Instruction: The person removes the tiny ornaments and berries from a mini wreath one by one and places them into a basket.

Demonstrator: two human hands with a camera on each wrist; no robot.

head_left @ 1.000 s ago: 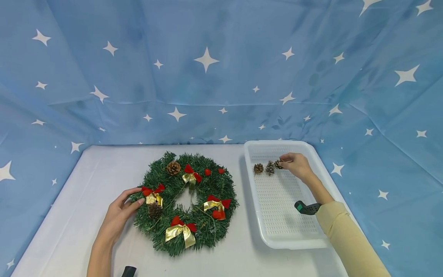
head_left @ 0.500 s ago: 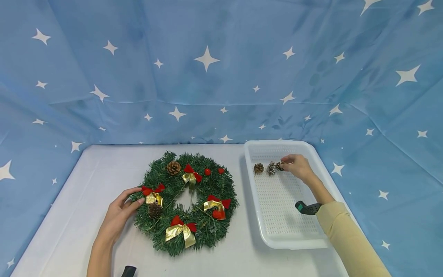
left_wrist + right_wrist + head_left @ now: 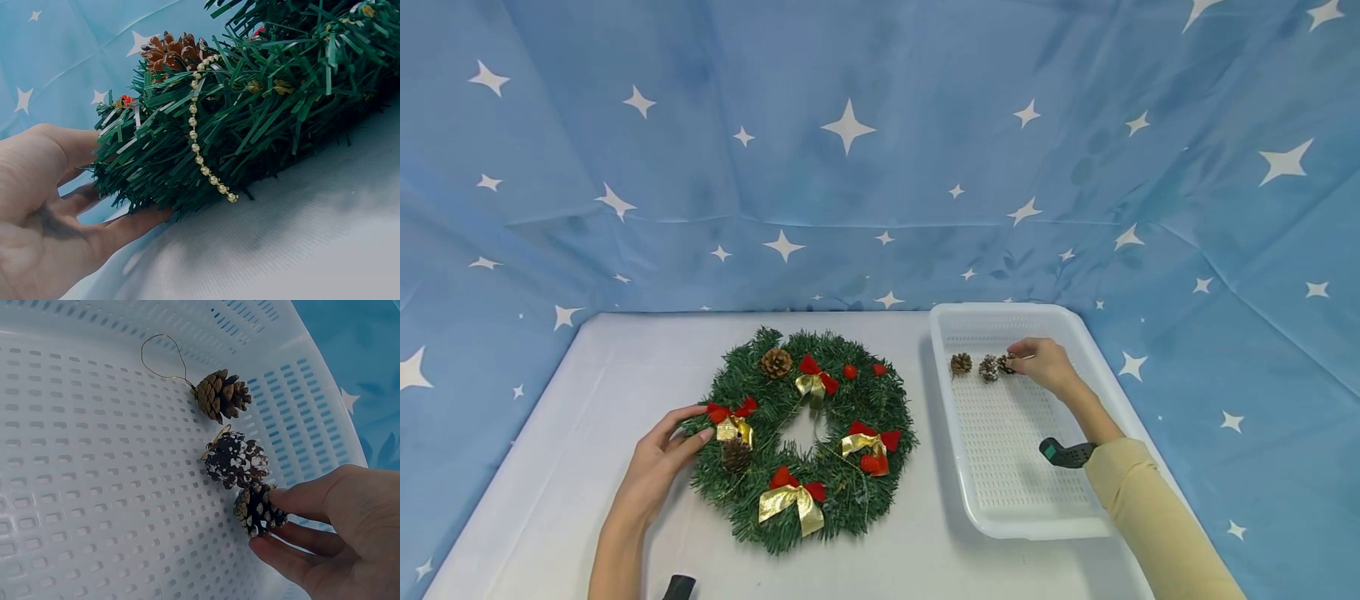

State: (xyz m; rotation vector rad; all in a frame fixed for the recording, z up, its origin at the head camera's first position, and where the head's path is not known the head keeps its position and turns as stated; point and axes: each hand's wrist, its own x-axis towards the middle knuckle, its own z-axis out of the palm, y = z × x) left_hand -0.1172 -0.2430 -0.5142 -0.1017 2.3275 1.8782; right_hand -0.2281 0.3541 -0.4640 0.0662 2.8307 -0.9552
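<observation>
A green tinsel wreath (image 3: 846, 400) with red-and-gold bows and pine cones lies on the white tabletop. My left hand (image 3: 651, 467) holds its left edge, thumb and fingers spread around the tinsel. In the left wrist view, a gold bead string (image 3: 195, 134) hangs down the wreath's side below a brown pine cone (image 3: 172, 53). Inside the white basket, my right hand (image 3: 1043, 365) pinches a pale-tipped pine cone (image 3: 255, 511) between thumb and fingers. That cone is against a white-flecked pine cone (image 3: 237, 461). Beyond sits a brown pine cone (image 3: 222, 395) with a gold loop.
The white perforated basket (image 3: 953, 433) stands on the right of the white tabletop (image 3: 640, 358), its sides rising around the cones. Blue star-printed cloth (image 3: 865, 183) hangs behind and along both sides.
The white-flecked cone has turned and shifted slightly right. My right hand, with its cone, has come slightly nearer. The left hand and the wreath have stayed in place.
</observation>
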